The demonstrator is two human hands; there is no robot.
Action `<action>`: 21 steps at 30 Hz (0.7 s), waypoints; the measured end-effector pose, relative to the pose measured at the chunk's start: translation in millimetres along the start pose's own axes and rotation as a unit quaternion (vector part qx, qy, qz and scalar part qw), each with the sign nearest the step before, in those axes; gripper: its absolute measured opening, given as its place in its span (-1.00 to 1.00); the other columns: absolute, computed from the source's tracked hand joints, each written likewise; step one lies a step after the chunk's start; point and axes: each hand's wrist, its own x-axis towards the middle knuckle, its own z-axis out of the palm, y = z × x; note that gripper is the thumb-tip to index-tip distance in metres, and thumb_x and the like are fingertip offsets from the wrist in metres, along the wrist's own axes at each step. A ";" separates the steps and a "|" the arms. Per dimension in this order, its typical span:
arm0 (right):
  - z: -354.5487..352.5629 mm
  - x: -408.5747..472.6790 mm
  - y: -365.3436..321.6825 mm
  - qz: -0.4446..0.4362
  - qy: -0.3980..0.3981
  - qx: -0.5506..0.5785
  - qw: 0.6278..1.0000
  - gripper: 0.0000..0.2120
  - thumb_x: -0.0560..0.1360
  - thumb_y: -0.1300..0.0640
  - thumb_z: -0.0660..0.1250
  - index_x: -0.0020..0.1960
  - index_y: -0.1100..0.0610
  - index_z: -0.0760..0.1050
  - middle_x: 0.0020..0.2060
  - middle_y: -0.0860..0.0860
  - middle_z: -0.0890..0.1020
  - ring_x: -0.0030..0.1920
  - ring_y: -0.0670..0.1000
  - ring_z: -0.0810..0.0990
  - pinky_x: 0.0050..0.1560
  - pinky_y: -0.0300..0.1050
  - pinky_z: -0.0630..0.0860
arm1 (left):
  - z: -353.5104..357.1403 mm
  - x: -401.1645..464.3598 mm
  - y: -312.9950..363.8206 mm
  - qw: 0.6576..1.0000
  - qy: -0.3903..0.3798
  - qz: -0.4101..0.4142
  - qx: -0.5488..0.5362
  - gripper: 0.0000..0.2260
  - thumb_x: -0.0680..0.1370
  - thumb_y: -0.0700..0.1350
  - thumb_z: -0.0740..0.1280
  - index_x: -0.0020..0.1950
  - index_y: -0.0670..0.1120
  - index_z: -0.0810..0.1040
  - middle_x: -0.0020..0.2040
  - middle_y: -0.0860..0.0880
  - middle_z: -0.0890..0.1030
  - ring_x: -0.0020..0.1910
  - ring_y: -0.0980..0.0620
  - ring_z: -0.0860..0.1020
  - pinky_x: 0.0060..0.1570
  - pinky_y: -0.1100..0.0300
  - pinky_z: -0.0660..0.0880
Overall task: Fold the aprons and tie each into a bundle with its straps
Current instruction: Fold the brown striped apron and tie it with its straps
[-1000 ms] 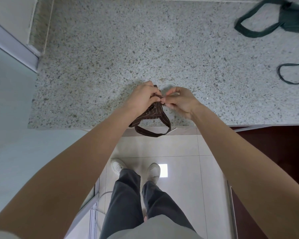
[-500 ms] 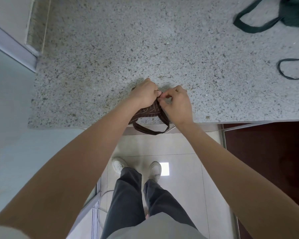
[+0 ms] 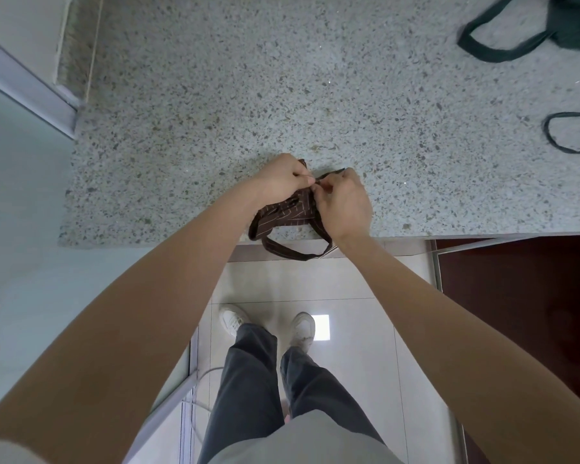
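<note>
**Both hands at the knot of a brown striped bundle**

Speckled grey stone forms the table, which fills the upper half of the head view; below its near edge lie pale floor tiles, with a dark red-brown panel to the right. A pale wall and a metal frame strip run along the left.

A brown apron with thin light stripes sits folded into a small bundle at the near edge of the table, directly under the 2 hands. One strap loop of it hangs off the edge, over the floor.

The left hand is curled over the far left part of the bundle, its fingers bent and its thumb and forefinger pinching strap material at the top. The right hand is bent beside it, touching it, and its fingers pinch a thin strap end at the same spot; a short bit of strap shows past its knuckles. The knot itself is hidden by the fingers.

Well apart, at the far right of the table, lies a dark green apron with a wide strap loop, and nearer along the right edge a thin dark cord loop.

White shoes and dark trousers show below.
</note>
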 end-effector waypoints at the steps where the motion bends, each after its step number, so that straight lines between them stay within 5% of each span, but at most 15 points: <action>1: -1.5 2.0 0.5 -0.011 -0.011 0.001 1.000 -0.74 0.57 0.03 0.23 0.07 0.20 0.57 0.05 0.11 0.48 -0.02 0.11 0.53 -0.21 -0.07 0.41 | -0.1 -1.0 -1.1 1.000 0.000 0.002 -0.002 -0.77 0.59 -0.17 0.26 0.19 -0.20 0.58 0.15 -0.10 0.58 0.07 0.07 0.49 0.09 0.30 0.35; 3: -4.8 6.8 2.2 -0.029 -0.033 0.001 0.999 -0.75 0.57 0.06 0.22 0.04 0.21 0.56 0.05 0.11 0.48 -0.02 0.11 0.52 -0.22 -0.08 0.40 | 0.5 -2.8 -5.7 1.000 0.020 0.009 -0.020 -0.79 0.57 -0.18 0.30 0.17 -0.19 0.59 0.10 -0.10 0.61 0.05 0.04 0.55 0.12 0.26 0.43; 6: -7.2 10.2 4.6 -0.046 -0.066 -0.010 0.997 -0.77 0.58 0.09 0.20 0.04 0.21 0.56 0.05 0.13 0.46 -0.01 0.12 0.52 -0.21 -0.09 0.38 | 2.9 -5.0 -13.5 0.995 0.086 0.016 -0.056 -0.85 0.52 -0.17 0.37 0.05 -0.16 0.64 -0.03 -0.07 0.66 -0.23 0.17 0.59 -0.16 0.45 0.50; 9: -6.9 10.3 7.0 -0.058 -0.085 -0.033 0.994 -0.76 0.58 0.10 0.19 0.08 0.20 0.56 0.08 0.10 0.46 0.00 0.12 0.52 -0.23 -0.10 0.36 | 8.3 -6.1 -15.1 0.991 0.123 0.023 -0.043 -0.89 0.52 -0.16 0.37 -0.01 -0.15 0.65 -0.12 -0.05 0.66 -0.29 0.21 0.58 -0.27 0.51 0.47; 18: -8.9 8.2 7.7 -0.083 -0.097 -0.035 0.991 -0.77 0.58 0.12 0.21 0.06 0.22 0.57 0.09 0.08 0.47 -0.01 0.11 0.52 -0.19 -0.08 0.43 | 21.1 -3.9 -10.1 0.984 0.180 -0.005 -0.002 -0.81 0.64 -0.21 0.14 0.10 -0.27 0.50 -0.03 -0.13 0.62 -0.22 0.09 0.61 -0.05 0.21 0.58; 21: -8.8 5.4 13.0 -0.088 -0.107 -0.033 0.990 -0.78 0.57 0.13 0.22 0.04 0.23 0.58 0.06 0.09 0.48 -0.01 0.12 0.52 -0.17 -0.06 0.44 | 18.8 -0.2 -8.9 0.983 0.173 -0.033 -0.054 -0.80 0.64 -0.23 0.11 0.13 -0.32 0.45 -0.08 -0.21 0.60 -0.22 0.02 0.61 -0.13 0.25 0.58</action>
